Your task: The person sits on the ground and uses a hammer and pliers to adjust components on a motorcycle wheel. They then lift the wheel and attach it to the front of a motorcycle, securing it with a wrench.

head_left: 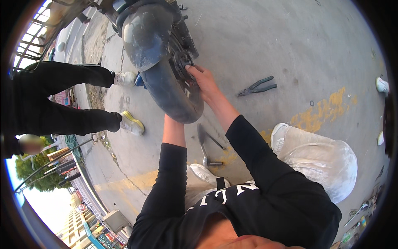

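Note:
A black wheel with a smooth tyre [172, 95] stands in front of me under a scuffed dark fender [148, 37], part of a two-wheeled vehicle. At the hub side of the wheel is my right hand [203, 83], its thumb against the dark hub [181, 62] and its fingers bent in. What lies between those fingers is hidden. My left forearm [174, 132] reaches up behind the tyre, which covers the left hand. Pliers with dark handles [257, 86] lie on the ground right of my right hand. Below the tyre lies a hammer [203, 150], beside a thin dark rod [216, 142].
A person in black trousers [78, 79] stands close by on the left, one shoe [132, 123] near the wheel. A small ring [311, 103] lies on the grey concrete [298, 50]. My pale, dusty knee [323, 157] is bent at the right. Another person's shoes show at the far right edge.

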A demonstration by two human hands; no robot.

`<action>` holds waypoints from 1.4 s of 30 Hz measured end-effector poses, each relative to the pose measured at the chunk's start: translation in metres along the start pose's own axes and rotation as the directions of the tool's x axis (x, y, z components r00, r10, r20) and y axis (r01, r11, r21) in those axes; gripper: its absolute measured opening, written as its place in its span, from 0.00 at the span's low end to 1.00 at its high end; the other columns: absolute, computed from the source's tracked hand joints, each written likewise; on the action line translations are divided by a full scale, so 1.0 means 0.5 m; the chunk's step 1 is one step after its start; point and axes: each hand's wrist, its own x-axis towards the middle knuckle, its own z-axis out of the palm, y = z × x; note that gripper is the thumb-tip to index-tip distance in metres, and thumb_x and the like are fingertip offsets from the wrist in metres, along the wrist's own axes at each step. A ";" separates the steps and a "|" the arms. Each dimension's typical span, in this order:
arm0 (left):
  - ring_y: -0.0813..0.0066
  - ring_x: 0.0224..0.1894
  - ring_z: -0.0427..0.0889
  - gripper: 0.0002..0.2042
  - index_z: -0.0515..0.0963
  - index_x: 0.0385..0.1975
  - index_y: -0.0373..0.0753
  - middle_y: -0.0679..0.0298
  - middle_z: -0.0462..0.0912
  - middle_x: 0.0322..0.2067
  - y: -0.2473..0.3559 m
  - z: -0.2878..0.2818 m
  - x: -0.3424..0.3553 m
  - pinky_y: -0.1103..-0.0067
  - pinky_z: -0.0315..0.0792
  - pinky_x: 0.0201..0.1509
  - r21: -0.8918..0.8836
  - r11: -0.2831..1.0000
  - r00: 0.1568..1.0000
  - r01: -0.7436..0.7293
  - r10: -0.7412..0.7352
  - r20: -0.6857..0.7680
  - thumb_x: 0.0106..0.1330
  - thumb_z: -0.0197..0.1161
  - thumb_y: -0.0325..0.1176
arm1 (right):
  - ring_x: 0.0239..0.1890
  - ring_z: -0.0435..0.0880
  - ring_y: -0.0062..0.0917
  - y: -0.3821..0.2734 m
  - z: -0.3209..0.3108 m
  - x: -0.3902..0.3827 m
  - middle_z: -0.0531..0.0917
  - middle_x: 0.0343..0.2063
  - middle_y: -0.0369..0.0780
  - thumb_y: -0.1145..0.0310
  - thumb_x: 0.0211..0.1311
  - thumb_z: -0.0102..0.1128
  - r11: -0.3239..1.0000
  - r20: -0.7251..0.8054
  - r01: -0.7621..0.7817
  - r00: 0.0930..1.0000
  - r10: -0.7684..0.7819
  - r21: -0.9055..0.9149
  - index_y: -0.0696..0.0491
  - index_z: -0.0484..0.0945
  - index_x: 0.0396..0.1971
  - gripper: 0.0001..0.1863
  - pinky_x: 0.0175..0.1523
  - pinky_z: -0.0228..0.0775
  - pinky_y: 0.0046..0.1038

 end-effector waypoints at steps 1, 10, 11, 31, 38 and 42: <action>0.67 0.34 0.87 0.15 0.74 0.49 0.32 0.53 0.83 0.40 -0.003 0.003 -0.001 0.72 0.84 0.37 -0.001 1.000 1.000 0.009 -0.009 0.001 0.66 0.64 0.30 | 0.33 0.74 0.15 0.002 -0.004 -0.001 0.82 0.36 0.33 0.60 0.64 0.64 1.000 0.008 0.020 1.000 -0.020 -0.007 0.57 0.80 0.46 0.18 0.37 0.65 0.20; 0.67 0.35 0.86 0.15 0.74 0.50 0.32 0.53 0.83 0.40 0.012 0.019 0.005 0.72 0.84 0.37 -0.016 1.000 0.999 -0.005 0.005 0.047 0.67 0.63 0.31 | 0.43 0.79 0.19 -0.010 -0.043 0.000 0.82 0.43 0.36 0.52 0.70 0.57 0.986 0.178 0.052 0.984 -0.023 -0.160 0.58 0.76 0.55 0.25 0.50 0.70 0.23; 0.67 0.35 0.86 0.15 0.74 0.50 0.32 0.53 0.83 0.40 0.013 0.022 0.007 0.72 0.84 0.37 -0.023 1.000 0.999 -0.009 0.010 0.054 0.67 0.63 0.31 | 0.43 0.79 0.19 -0.003 -0.060 -0.009 0.82 0.43 0.36 0.51 0.70 0.57 0.995 0.129 0.033 0.991 -0.020 -0.099 0.57 0.77 0.54 0.25 0.50 0.70 0.24; 0.67 0.35 0.86 0.15 0.74 0.50 0.33 0.54 0.83 0.39 0.024 0.049 0.003 0.72 0.83 0.37 -0.037 0.998 0.995 -0.047 0.050 0.083 0.69 0.61 0.33 | 0.39 0.88 0.40 0.343 -0.253 -0.259 0.87 0.33 0.47 0.68 0.50 0.64 -0.399 -0.021 0.151 0.918 0.396 -0.905 0.53 0.87 0.31 0.09 0.41 0.80 0.40; 0.67 0.35 0.86 0.15 0.74 0.51 0.33 0.54 0.83 0.39 0.023 0.050 0.003 0.72 0.83 0.36 -0.018 0.999 0.996 -0.042 0.043 0.082 0.70 0.60 0.34 | 0.39 0.85 0.48 0.095 -0.343 -0.065 0.86 0.34 0.50 0.66 0.56 0.57 -0.229 0.002 0.083 0.943 0.332 -0.970 0.58 0.83 0.39 0.15 0.46 0.76 0.42; 0.67 0.35 0.86 0.15 0.74 0.51 0.33 0.54 0.83 0.39 0.018 0.042 -0.001 0.73 0.83 0.36 -0.001 0.999 0.996 -0.047 0.047 0.075 0.70 0.59 0.34 | 0.40 0.83 0.48 -0.093 -0.233 -0.025 0.84 0.34 0.52 0.65 0.66 0.52 0.140 0.056 0.034 0.987 0.151 -0.989 0.59 0.78 0.44 0.14 0.44 0.72 0.44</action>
